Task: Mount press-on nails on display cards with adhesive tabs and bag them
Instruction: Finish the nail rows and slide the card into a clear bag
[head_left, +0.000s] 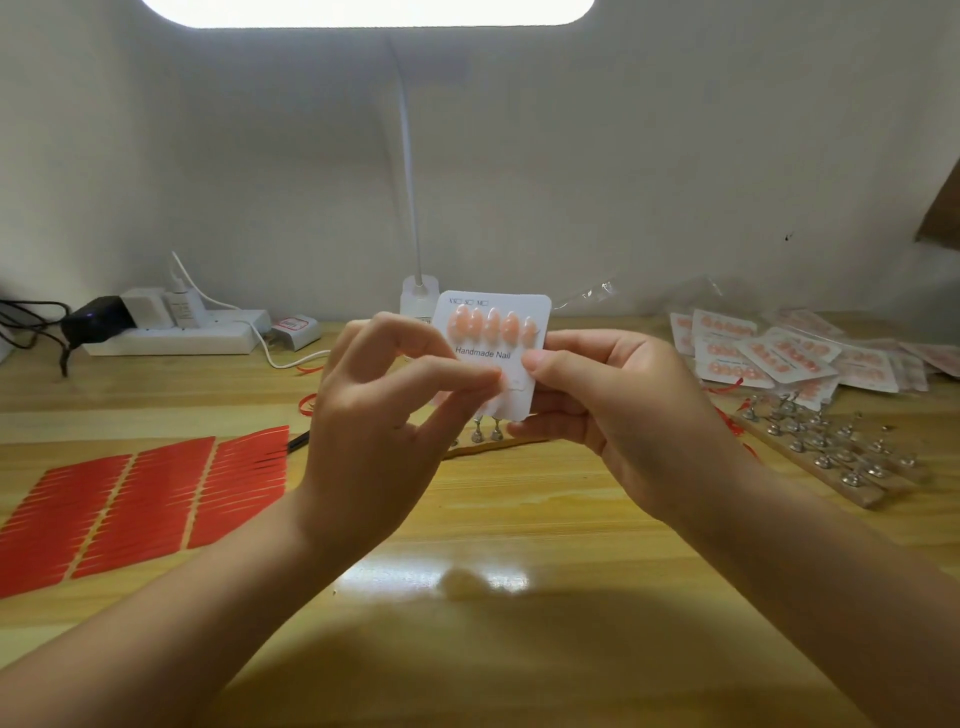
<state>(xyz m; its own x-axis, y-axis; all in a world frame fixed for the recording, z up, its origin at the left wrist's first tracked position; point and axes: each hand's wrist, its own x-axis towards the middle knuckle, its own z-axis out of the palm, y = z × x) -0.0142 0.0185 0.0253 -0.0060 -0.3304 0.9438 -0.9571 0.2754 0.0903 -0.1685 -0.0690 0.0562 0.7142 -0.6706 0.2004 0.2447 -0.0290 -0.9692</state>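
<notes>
A white display card (493, 358) printed "Handmade Nail" is held upright above the wooden table (493, 519), between the two hands. Five peach press-on nails (491, 325) sit in a row across its upper half, above the lettering; the lower half shows no mounted nails, though part of it is hidden by fingers.

The right hand (613, 405) grips the card's right edge, thumb pressed on the front just beside the lettering and the other fingers curled behind. The left hand (374, 415) has its thumb and forefinger pinched together at the card's lower half, just under the lettering; what is pinched is too small to tell.

Below and behind the card, between the hands, a few metal nail stands (485, 431) peek out. To the right of the right hand lies a wooden strip carrying many more metal stands (831, 447), and beyond it a loose pile of clear bags (779, 353), each holding a card with peach nails. To the left of the left hand lie red sheets of adhesive tabs (130, 504), flat on the table. Beyond the left hand, against the wall, sits a white power strip (176, 332) with plugs in it, and behind the card stands a white desk lamp (410, 208).
</notes>
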